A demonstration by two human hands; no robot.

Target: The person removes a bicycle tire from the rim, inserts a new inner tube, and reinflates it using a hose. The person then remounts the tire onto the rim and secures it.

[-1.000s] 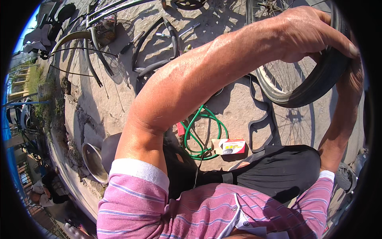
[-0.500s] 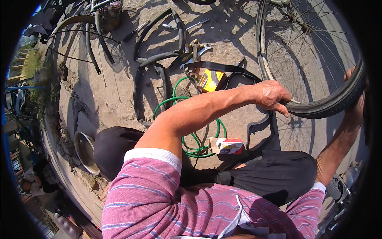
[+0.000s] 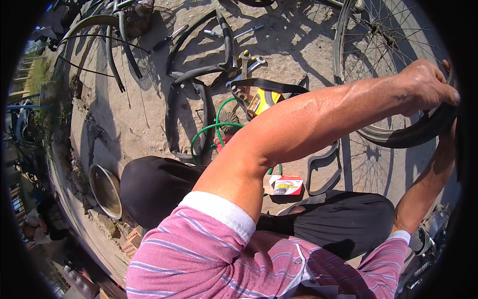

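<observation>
A spoked bicycle wheel [image 3: 381, 35] stands at the right with a black tyre [image 3: 411, 137] around its lower edge. My left arm reaches across to the wheel's right side. There my left hand [image 3: 423, 88] is closed on the tyre, its thumb pressed along the top. From below, my right hand [image 3: 450, 130] comes up to the outer side of the same tyre. Most of it is hidden behind the tyre and the dark picture rim, with fingertips showing just past my left hand.
On the ground lie a black inner tube [image 3: 174, 112], wrenches [image 3: 245, 65], a screwdriver [image 3: 169, 39], a green hose [image 3: 206, 128], a yellow box [image 3: 264, 101] and a red-and-white box [image 3: 288, 185]. A metal basin [image 3: 105, 192] sits at the left, below a bicycle fork and fender [image 3: 94, 22].
My left hand has slid rightward along the tyre, from the wheel's lower left to its right side beside my right hand. The wheel has shifted slightly, and its near left rim has turned.
</observation>
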